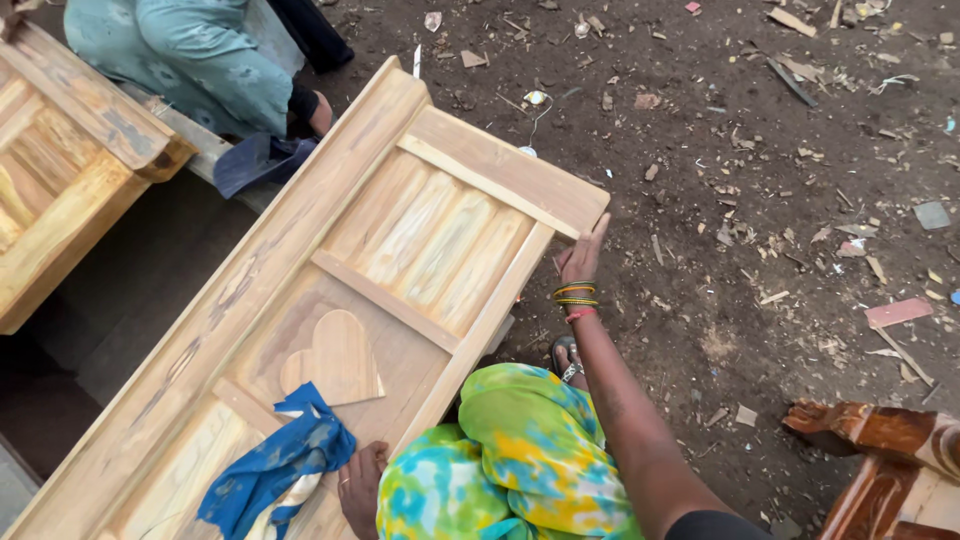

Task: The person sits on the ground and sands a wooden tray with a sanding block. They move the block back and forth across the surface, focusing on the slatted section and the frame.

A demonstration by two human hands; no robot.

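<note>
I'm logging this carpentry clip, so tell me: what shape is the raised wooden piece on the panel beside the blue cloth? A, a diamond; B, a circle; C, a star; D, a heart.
D: the raised wooden piece has two rounded lobes and lies just above the blue cloth.

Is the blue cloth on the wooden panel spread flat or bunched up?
Bunched up: the blue cloth lies crumpled in folds beside the left hand.
</note>
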